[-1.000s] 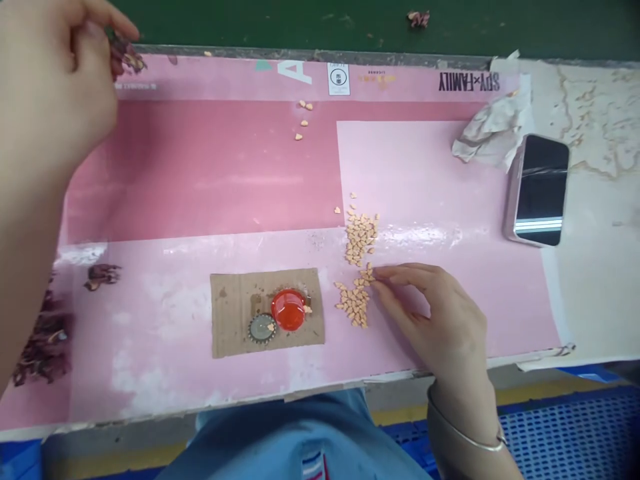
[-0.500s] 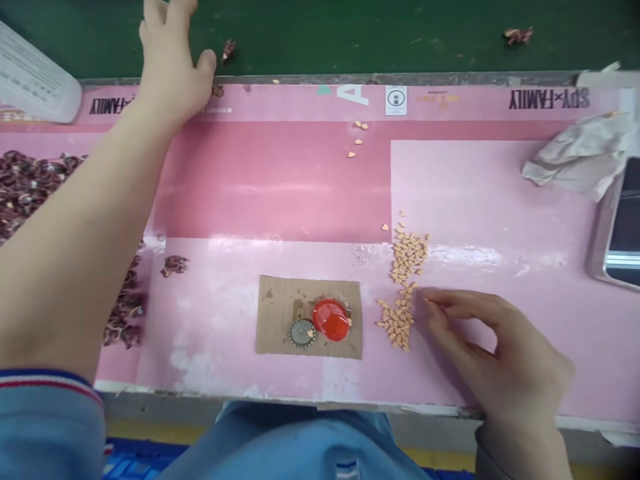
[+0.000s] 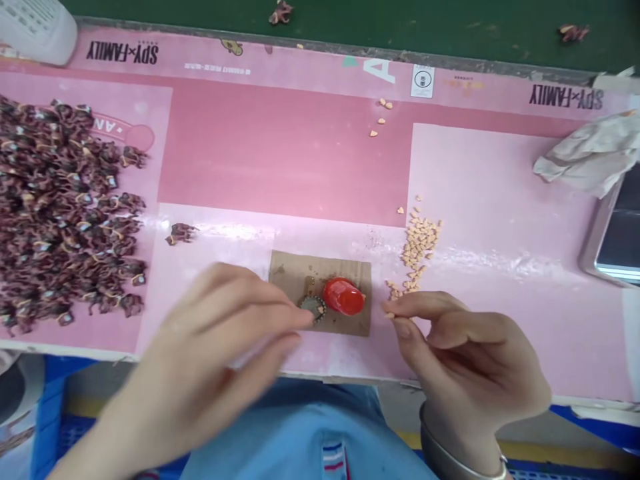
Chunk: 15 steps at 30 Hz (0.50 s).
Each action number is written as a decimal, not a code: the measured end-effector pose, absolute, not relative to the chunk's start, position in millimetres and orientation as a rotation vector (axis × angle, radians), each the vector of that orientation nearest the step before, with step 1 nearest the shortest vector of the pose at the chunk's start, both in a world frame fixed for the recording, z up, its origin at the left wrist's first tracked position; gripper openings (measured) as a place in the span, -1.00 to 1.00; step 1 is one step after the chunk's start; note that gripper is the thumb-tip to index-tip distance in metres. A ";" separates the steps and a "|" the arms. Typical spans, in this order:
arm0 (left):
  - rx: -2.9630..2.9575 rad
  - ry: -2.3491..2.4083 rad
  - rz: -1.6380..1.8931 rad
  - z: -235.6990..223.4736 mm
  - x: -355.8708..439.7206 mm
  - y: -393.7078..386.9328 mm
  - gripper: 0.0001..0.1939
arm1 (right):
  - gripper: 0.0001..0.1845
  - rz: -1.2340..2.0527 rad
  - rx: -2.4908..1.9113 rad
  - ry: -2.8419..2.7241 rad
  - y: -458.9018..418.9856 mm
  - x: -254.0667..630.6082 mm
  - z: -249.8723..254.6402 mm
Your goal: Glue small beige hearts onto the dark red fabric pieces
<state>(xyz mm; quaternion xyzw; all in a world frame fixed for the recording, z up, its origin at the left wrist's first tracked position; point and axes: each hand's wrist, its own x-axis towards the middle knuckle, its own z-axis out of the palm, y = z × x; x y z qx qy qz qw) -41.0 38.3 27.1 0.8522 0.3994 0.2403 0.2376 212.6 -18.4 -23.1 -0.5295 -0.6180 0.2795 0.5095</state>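
My right hand (image 3: 470, 353) pinches a small tan piece (image 3: 390, 315) between thumb and forefinger, just right of the cardboard. My left hand (image 3: 225, 340), somewhat blurred, reaches in from the left with thumb and fingers apart. Its fingertips are at the edge of a metal bottle cap (image 3: 311, 305), and I cannot tell whether they touch. A red plastic cup-like piece (image 3: 345, 297) sits beside that cap on the brown cardboard (image 3: 357, 325). Behind my right fingertips lies a pile of tan pieces (image 3: 421, 243). One small dark figure (image 3: 181, 233) lies alone beyond my left hand.
Many dark figures (image 3: 65, 213) are heaped at the left of the pink mat (image 3: 280, 153). A white bottle (image 3: 40, 30) is at the far left. A crumpled cloth (image 3: 585, 153) overlaps a phone-like device (image 3: 620, 230) at right. Along the back runs a green surface (image 3: 425, 30).
My left hand has come back from the green surface to the cardboard; a dark figure now shows there. My right hand has moved left from the tan pile with a piece pinched.
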 end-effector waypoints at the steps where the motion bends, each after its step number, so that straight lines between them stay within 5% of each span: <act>1: 2.267 1.067 0.701 25.1 -30.1 30.8 -0.87 | -0.67 0.692 -1.268 -1.510 -18.7 207.7 -19.1; 15: 2.023 1.173 1.162 2.3 2.3 6.2 -0.81 | -0.77 0.661 -1.156 -1.720 -13.3 174.9 -3.7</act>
